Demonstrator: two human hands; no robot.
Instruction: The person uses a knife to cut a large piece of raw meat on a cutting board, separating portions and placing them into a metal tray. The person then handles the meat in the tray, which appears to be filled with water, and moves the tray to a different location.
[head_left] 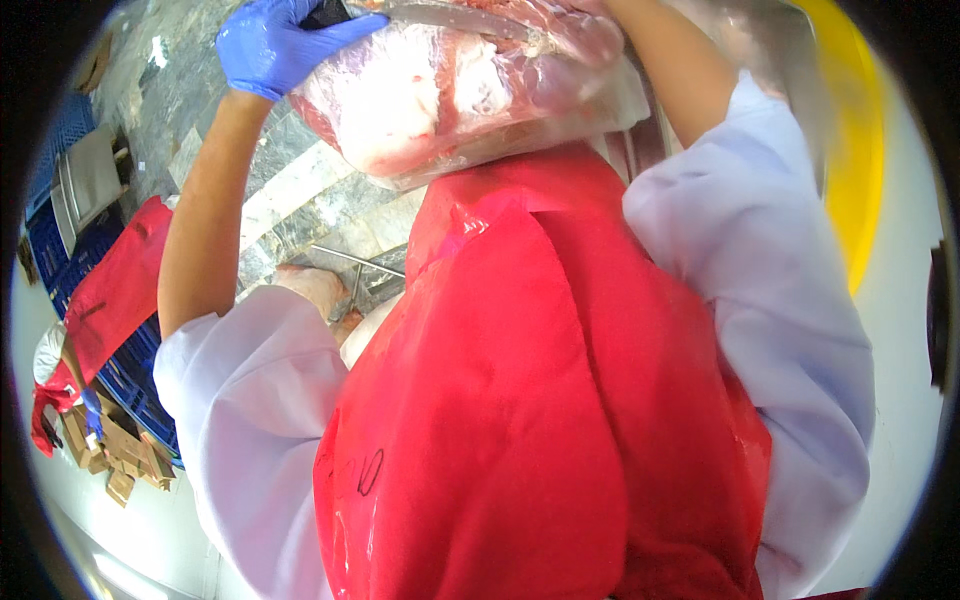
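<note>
L hand [272,45] in a blue glove, fingers [335,35] curled tight round a dark knife handle [325,14] at the top of view; the long blade [450,18] runs rightwards across the top of a big cut of raw meat [460,90], pink-red w/ white fat, wrapped in clear plastic film. Meat sits high in view, just above the person's red plastic apron [520,400], touching its top edge; what carries it isn't visible, so can't place it by any worktop edge. R forearm [665,60] reaches up beside the meat's right side; R hand is out of view past the top edge, so fingers there can't be told. White sleeves on both arms. Behind the right arm, a metal surface [740,40] and a yellow curved thing [860,150]. Down left on the floor: blue crates [60,260], a red sheet [115,290] draped over them, brown cardboard pieces [125,460].
</note>
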